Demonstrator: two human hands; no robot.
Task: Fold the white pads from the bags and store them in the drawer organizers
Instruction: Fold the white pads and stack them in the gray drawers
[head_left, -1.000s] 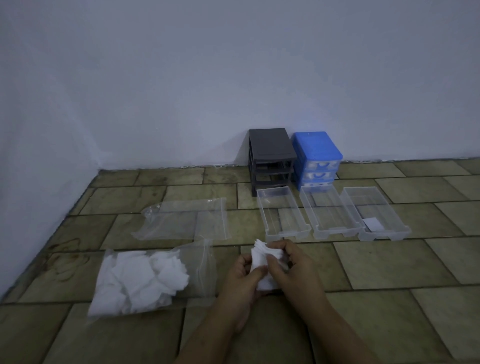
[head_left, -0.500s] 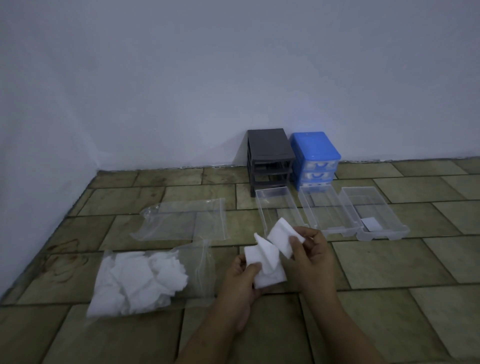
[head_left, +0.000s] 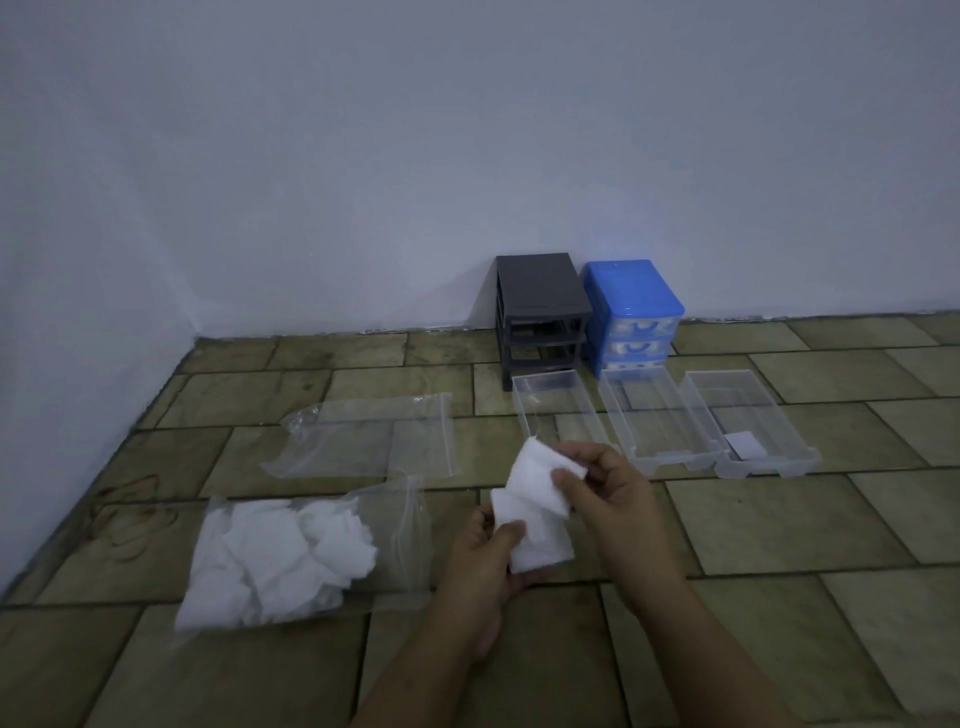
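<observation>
Right hand (head_left: 605, 499) pinched top pad (head_left: 540, 480); left hand (head_left: 480, 558) gripped stack (head_left: 537, 545); near drawer (head_left: 540, 395) lay just beyond, long axis running away.

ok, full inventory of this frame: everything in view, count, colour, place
pads in hand: at least two, white, held above the floor between both hands
full bag: 1, clear, stuffed with white pads, floor front left
flat bag: 1, clear, no pads visible in it, floor behind the full bag
clear drawers: 3, transparent, side by side on the floor in front of the organizers
folded pad: 1, white, in the rightmost drawer
grey organizer: 1, dark grey, slots empty, against the wall
blue organizer: 1, blue, drawers in, right of the grey one
tiled floor: olive-brown
wall: white
left hand: 1, holds the lower pad
right hand: 1, pinches the upper pad
</observation>
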